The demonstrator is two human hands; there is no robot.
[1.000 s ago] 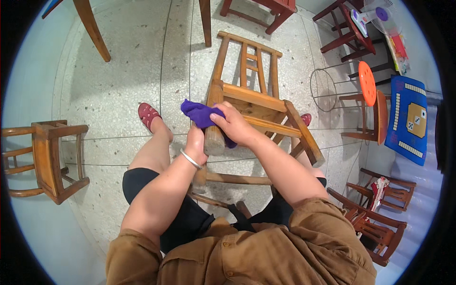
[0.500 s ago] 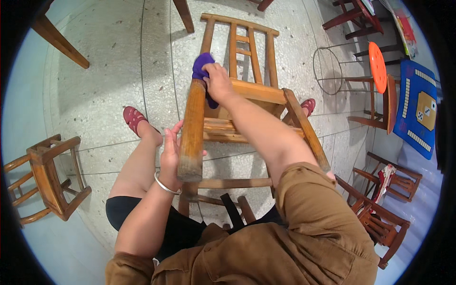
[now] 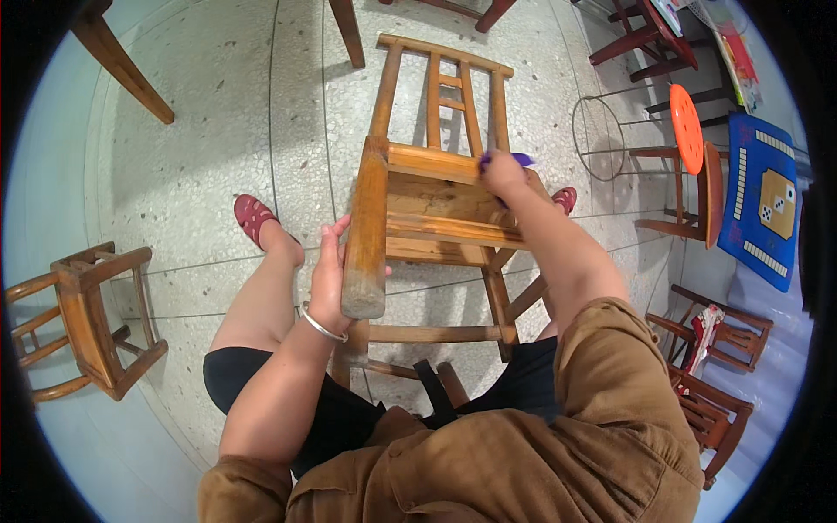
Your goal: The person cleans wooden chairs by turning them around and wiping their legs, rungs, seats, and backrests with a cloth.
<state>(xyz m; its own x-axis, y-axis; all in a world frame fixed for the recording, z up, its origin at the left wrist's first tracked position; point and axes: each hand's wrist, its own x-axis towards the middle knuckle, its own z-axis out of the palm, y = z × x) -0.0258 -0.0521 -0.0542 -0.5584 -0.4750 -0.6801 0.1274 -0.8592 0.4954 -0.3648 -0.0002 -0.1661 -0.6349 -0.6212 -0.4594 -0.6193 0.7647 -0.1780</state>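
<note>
A wooden chair [image 3: 370,209] lies tipped over in front of me, its legs toward me and its slatted back stretched out on the floor. My left hand [image 3: 330,279] is closed round the near left leg from below; a fingertip shows on the leg's other side. In my right hand [image 3: 504,177] is a bunched purple cloth [image 3: 521,159], pressed at the right end of the rail [image 3: 436,162] along the seat frame. My right hand and forearm hide part of that right corner and the right leg.
A small wooden chair [image 3: 91,314] lies at the left. To the right are an orange round stool [image 3: 686,129], a blue game mat [image 3: 741,200] and several wooden chairs. Table or chair legs [image 3: 347,35] stand at the far side. My feet in red sandals flank the chair.
My right hand has moved the purple cloth from the top of the left leg rightward along the rail to its right end. My left hand keeps hold of the leg.
</note>
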